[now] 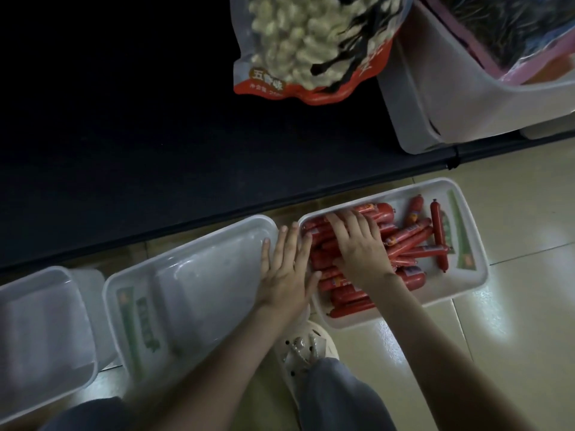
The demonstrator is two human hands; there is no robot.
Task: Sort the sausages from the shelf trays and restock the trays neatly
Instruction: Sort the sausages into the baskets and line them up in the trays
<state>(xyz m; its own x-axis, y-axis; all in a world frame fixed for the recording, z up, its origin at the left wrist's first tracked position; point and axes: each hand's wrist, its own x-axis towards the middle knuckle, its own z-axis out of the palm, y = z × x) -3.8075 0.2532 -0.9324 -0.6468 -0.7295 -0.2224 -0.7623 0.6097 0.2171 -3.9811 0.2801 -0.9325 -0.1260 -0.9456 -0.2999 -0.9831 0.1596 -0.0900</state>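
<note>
Red sausages (407,241) in tray (480,265): likely light, slick film; we grip mid-length. L hand (287,269) flat; R hand (357,244) flat on pile, neither gripping.

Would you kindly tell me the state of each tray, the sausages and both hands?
Sausage tray: on the floor, partly filled.
Sausages: some lined up, others jumbled.
Middle tray: empty.
Left hand: flat, fingers straight, at sausage tray's rim.
Right hand: spread on the sausages.

Red sausages (407,241) piled messily in the white tray (451,290); clear plastic tray (202,269) sits just left of it.
</note>
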